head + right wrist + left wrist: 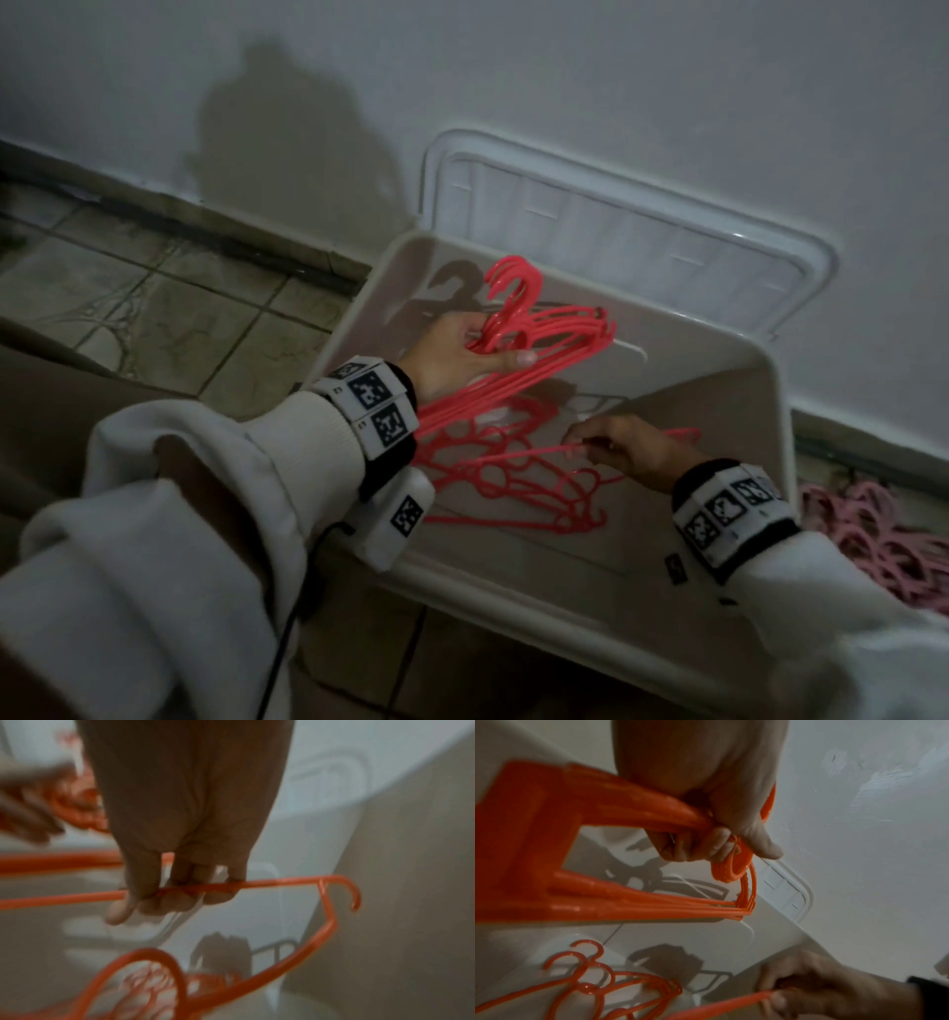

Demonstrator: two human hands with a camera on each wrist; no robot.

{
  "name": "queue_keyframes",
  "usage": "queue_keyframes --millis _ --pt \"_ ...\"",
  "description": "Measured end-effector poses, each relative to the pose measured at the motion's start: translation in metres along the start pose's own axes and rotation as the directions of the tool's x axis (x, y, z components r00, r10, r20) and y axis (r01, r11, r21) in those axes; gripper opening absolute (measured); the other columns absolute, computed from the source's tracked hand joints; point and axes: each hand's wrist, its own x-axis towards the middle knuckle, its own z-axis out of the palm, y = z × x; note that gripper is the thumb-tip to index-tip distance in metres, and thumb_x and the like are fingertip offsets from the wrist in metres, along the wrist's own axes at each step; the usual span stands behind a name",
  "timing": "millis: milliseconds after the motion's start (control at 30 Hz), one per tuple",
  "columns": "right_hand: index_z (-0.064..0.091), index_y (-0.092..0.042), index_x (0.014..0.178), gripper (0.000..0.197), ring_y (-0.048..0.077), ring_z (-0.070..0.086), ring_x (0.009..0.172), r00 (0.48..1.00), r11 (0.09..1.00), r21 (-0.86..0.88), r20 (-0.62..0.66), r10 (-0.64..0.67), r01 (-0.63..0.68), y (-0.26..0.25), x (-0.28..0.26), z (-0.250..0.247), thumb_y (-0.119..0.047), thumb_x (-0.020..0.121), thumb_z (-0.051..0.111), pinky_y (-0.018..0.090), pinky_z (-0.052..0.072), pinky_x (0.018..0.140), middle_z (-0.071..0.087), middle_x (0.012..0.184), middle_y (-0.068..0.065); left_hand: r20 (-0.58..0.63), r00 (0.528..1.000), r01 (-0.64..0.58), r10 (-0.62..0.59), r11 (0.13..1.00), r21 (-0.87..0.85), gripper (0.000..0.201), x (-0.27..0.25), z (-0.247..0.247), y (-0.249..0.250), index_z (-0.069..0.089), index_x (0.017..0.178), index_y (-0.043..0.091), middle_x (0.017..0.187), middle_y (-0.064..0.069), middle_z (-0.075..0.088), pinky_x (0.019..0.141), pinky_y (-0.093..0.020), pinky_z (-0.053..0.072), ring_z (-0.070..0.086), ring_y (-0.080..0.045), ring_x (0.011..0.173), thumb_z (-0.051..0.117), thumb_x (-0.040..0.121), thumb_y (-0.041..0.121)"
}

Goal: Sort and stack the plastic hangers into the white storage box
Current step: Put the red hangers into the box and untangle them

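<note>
Left hand grips bunch of red hangers over box; right hand pinches 1 hanger. Gathering step; next, probably align it with bunch.

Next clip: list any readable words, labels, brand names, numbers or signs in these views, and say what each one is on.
No readable text in any view.
Wrist bands: black-and-white square marker patterns, with tiny characters beside them, too small to read.
Hangers, box, lid: no print visible.
Right wrist view: too blurred to show any lettering.
</note>
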Motion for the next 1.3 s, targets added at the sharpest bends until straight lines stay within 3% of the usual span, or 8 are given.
queue_keyframes --millis 200,333,467,533,733,967,1200,1300 --pt "0.067 -0.017 0.084 0.014 -0.004 0.056 0.072 0.961 0.920 0.388 -0.272 0.047 0.065 -0.014 -0.046 -0.041 -0.024 0.089 0.056 0.010 0.045 0.073 0.063 0.078 -0.011 -0.028 1.000 -0.006 0.007 0.998 0.064 0.014 -0.009 -0.009 -0.001 0.064 0.083 0.018 0.061 0.021 0.065 0.066 -0.006 0.043 0.057 0.012 0.063 0.065 0.083 0.004" --pt "0.056 -0.021 0.083 0.032 0.008 0.064 0.065 0.847 0.578 0.782 -0.455 0.274 0.233 -0.021 -0.050 -0.039 -0.044 0.068 0.071 0.020 0.055 0.068 0.058 0.063 -0.009 -0.001 1.000 0.014 -0.014 0.997 0.082 0.014 -0.019 -0.008 0.003 0.058 0.078 0.015 0.044 0.021 0.056 0.047 -0.001 0.034 0.049 0.011 0.042 0.061 0.087 0.005" --pt "0.044 -0.017 0.083 0.051 0.014 0.067 0.065 0.823 0.205 0.931 -0.364 0.437 0.303 -0.030 -0.026 -0.008 -0.037 0.054 0.080 0.040 0.057 0.065 0.056 0.059 -0.002 0.018 0.995 0.094 -0.095 0.995 0.028 0.006 -0.020 0.000 0.004 0.061 0.090 0.013 0.061 0.012 0.054 0.041 -0.009 0.034 0.043 0.000 0.047 0.065 0.085 0.013" --pt "0.040 -0.015 0.079 0.028 0.013 0.067 0.060 0.824 0.032 0.954 -0.274 0.496 0.298 -0.040 -0.010 0.010 -0.022 0.074 0.066 0.042 0.057 0.062 0.055 0.054 -0.002 0.023 0.992 0.123 -0.122 0.991 -0.043 0.012 -0.020 0.005 0.005 0.060 0.097 0.012 0.064 0.008 0.055 0.039 -0.010 0.032 0.045 0.000 0.045 0.063 0.086 0.011" --pt "0.038 -0.013 0.074 0.029 0.012 0.062 0.052 0.834 -0.188 0.947 -0.123 0.539 0.261 -0.059 0.019 0.031 -0.008 0.100 0.027 0.042 0.058 0.057 0.048 0.048 -0.001 0.033 0.992 0.128 -0.125 0.989 -0.078 0.008 -0.021 0.008 0.010 0.061 0.093 0.022 0.062 0.013 0.057 0.040 -0.008 0.031 0.041 0.004 0.039 0.059 0.088 0.027" --pt "0.043 -0.014 0.066 0.064 0.011 0.048 0.043 0.826 -0.298 0.851 -0.242 0.509 0.433 -0.041 0.001 0.025 -0.009 0.027 0.093 0.039 0.058 0.064 0.042 0.049 -0.001 -0.048 0.979 0.195 -0.198 0.978 -0.068 0.009 -0.020 0.006 0.003 0.061 0.089 0.021 0.051 0.012 0.049 0.038 -0.010 0.029 0.034 0.001 0.036 0.060 0.088 0.029" --pt "0.041 -0.013 0.073 0.011 0.009 0.053 0.046 0.868 -0.210 0.933 -0.167 0.468 0.293 -0.074 0.021 0.032 -0.015 0.082 0.046 0.038 0.058 0.061 0.044 0.048 -0.002 0.070 0.975 0.223 -0.213 0.956 -0.189 0.049 -0.022 0.008 0.007 0.063 0.102 0.019 0.078 -0.005 0.062 0.069 -0.025 0.047 0.054 -0.019 0.067 0.078 0.065 0.047" --pt "0.048 -0.010 0.079 0.024 0.010 0.061 0.051 0.865 -0.067 0.988 -0.088 0.495 0.139 -0.087 0.033 0.041 -0.013 0.098 0.034 0.034 0.059 0.057 0.055 0.051 -0.001 0.070 0.978 0.204 -0.194 0.962 -0.179 0.033 -0.023 0.007 0.010 0.064 0.103 0.011 0.082 -0.004 0.068 0.068 -0.022 0.054 0.064 -0.011 0.066 0.076 0.072 0.011"
